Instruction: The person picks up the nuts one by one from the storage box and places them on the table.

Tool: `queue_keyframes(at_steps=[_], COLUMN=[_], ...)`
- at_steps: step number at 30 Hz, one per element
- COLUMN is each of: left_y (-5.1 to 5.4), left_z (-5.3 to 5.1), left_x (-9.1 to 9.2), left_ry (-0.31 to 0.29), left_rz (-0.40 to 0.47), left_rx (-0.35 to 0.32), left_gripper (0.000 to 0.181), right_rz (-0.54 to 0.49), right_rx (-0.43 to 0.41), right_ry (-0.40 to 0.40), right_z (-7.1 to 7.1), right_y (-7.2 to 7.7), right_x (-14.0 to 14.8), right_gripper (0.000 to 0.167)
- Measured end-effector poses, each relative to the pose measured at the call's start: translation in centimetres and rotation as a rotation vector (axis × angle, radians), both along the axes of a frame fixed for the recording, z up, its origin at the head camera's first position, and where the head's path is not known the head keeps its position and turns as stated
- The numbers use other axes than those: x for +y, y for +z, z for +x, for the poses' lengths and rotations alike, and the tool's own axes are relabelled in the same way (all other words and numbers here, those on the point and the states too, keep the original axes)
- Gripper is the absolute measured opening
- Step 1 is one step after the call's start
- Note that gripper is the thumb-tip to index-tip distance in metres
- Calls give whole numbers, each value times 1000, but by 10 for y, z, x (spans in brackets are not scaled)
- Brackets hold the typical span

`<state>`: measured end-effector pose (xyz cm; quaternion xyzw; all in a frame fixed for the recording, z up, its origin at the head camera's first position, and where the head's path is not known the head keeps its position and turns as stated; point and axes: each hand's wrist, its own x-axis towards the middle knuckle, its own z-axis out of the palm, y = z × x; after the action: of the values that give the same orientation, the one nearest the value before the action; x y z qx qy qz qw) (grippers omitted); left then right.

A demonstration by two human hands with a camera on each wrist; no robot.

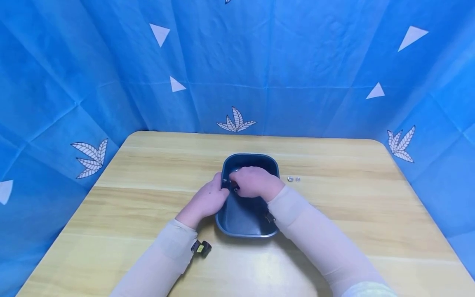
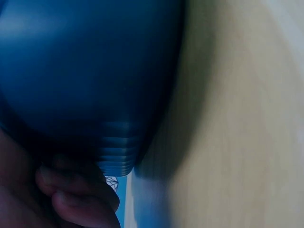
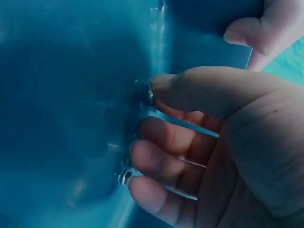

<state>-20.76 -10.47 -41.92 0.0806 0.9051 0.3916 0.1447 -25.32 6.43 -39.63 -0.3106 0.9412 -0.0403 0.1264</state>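
A deep dark-blue plastic bin [image 1: 243, 216] stands on the table. My left hand [image 1: 208, 197] grips its left wall, thumb over the rim; in the left wrist view curled fingers [image 2: 85, 204] lie against the ribbed outside of the bin [image 2: 90, 71]. Inside the bin, my right hand [image 1: 254, 181] is low by the left side. Seen from the right wrist, its thumb and forefinger pinch a small shiny metal piece [image 3: 151, 96], mostly hidden. A second metal piece, like a nut [image 3: 126, 177], lies beside the lower fingertips, at the bin's inner corner.
Two small shiny metal pieces, one [image 1: 290, 179] beside the other [image 1: 298, 179], lie on the wooden table [image 1: 345, 198] right of the bin. A blue patterned curtain [image 1: 297, 53] surrounds the table's back and sides. A black wrist device [image 1: 202, 248] hangs by the left sleeve.
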Motion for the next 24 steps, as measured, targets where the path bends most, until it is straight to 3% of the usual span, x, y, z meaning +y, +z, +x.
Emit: queue_keyframes(at_steps=[24], left_y=[2], left_z=[1], left_x=[-1], left_ry=[1], left_rz=[6], left_rx=[-1], left_gripper=[54], right_rz=[-2], right_rx=[-35], right_ry=[55], right_z=[-3], right_y=[-3], right_x=[-2], right_gripper=[6])
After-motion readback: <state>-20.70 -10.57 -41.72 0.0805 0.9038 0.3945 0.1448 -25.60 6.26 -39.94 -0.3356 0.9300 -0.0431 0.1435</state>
